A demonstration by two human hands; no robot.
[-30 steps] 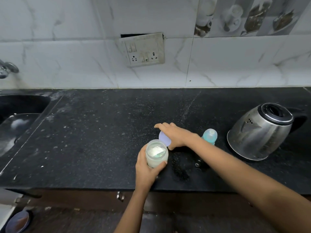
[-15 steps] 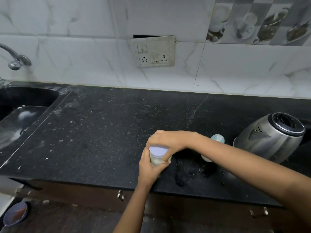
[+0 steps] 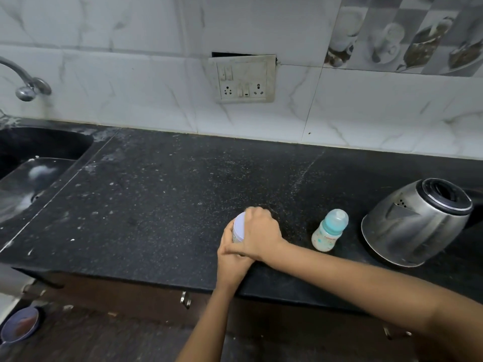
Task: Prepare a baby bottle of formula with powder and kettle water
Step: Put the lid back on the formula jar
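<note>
Black speckled counter point(image 3: 156, 205): upright baby bottle point(image 3: 329, 230), teal-capped, milky, beside steel kettle point(image 3: 415, 223). Left hand point(image 3: 231, 259) wrapped around powder jar point(image 3: 237, 232); right hand point(image 3: 258, 235) gripping its lavender lid point(image 3: 239, 226).

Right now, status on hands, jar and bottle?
Left hand grips powder jar; right hand on its lid. Baby bottle capped, upright beside kettle. Nothing in the way.
</note>
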